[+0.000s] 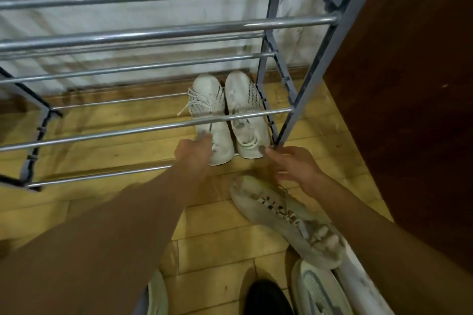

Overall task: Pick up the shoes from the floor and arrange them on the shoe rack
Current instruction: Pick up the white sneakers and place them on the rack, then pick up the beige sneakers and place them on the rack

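Note:
Two white sneakers stand side by side, toes to the wall, at the right end of the metal shoe rack's [143, 130] lowest tier. My left hand [194, 152] is at the heel of the left sneaker [207, 107], fingers curled on its collar. My right hand [294, 163] reaches toward the right sneaker [245, 102], thumb tip touching its heel and fingers fairly straight. On the floor just below my right hand lies a dirty white sneaker [279, 212], tilted on its side.
More shoes crowd the bottom edge: a pale mesh sneaker [317, 289], a black shoe [266, 296] and a white one [156, 294]. A dark brown wooden panel [409, 110] stands close on the right. The rack's upper bars [153, 33] cross overhead. The floor is yellow wood.

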{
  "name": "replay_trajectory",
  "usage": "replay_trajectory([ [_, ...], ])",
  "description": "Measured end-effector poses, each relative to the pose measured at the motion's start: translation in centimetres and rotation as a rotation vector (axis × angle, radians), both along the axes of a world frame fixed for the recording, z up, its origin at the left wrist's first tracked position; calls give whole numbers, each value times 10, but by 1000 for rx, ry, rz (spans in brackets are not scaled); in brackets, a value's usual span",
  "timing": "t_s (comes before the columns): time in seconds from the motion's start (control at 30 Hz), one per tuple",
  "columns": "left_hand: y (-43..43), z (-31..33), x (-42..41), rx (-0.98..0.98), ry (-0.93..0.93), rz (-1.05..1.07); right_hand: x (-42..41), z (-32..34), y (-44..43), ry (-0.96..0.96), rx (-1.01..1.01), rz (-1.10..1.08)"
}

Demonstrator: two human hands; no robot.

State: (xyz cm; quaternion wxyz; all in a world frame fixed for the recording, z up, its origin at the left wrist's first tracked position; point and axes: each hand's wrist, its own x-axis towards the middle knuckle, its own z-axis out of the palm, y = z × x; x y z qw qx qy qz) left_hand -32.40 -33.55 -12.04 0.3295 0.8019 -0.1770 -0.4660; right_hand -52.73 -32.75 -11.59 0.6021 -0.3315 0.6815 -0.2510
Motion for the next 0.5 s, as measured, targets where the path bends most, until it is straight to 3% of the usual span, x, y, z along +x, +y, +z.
replay_trajectory([
  [0.17,43,12,-34,34,-61,-176,-59,1,31,597,-13,598],
  [0.23,64,17,-49,96,1,-286,-72,6,51,621,64,760],
  [0.33,96,27,-70,177,100,-432,-76,13,78,470,223,808],
  [0.5,137,34,-92,297,131,-691,-72,16,92,640,128,869],
])
